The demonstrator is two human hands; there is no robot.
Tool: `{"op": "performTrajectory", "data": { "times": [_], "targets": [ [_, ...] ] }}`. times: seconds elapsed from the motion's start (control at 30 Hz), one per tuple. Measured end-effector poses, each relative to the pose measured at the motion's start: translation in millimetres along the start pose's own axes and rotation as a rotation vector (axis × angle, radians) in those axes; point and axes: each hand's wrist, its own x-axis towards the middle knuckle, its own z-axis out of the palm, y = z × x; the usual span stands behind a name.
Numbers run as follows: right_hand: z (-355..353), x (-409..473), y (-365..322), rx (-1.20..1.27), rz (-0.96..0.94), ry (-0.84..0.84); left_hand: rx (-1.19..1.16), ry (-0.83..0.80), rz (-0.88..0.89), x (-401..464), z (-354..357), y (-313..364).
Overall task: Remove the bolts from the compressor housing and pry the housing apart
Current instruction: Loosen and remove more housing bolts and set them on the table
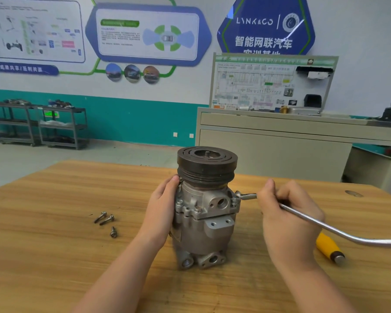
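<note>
A grey metal compressor (204,222) stands upright on the wooden table (54,245), its dark pulley (207,164) on top. My left hand (161,206) presses against its left side, thumb up by the pulley. My right hand (289,213) grips a long silver wrench (339,231), whose head (240,195) sits at a bolt on the housing's right flange. Two bolts (188,205) still show in the front flange. Three removed bolts (106,221) lie on the table to the left.
A yellow-handled tool (330,247) lies on the table under the wrench shaft, right of my right hand. A beige training bench (280,141) stands behind the table. Grey shelf carts (38,125) stand by the far wall at left.
</note>
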Motion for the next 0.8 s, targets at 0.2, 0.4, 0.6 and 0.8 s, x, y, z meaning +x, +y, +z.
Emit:
{"op": "performTrajectory", "data": {
  "times": [0.2,0.4,0.6,0.8],
  "targets": [
    [2.1,-2.4,-1.1,-0.05,-0.198,-0.102,0.001,-0.009,-0.002,-0.4,-0.1,0.6],
    [3.7,0.8,-11.2,-0.059,-0.274,-0.173,0.003,-0.008,0.01,-0.2,0.4,0.8],
    [16.6,-8.0,-23.5,-0.14,-0.33,-0.202,0.012,0.008,0.015,0.4,0.8,0.3],
    [4.9,-5.6,-3.4,0.418,0.213,-0.193,0.022,-0.002,0.007,0.4,0.6,0.8]
  ]
}}
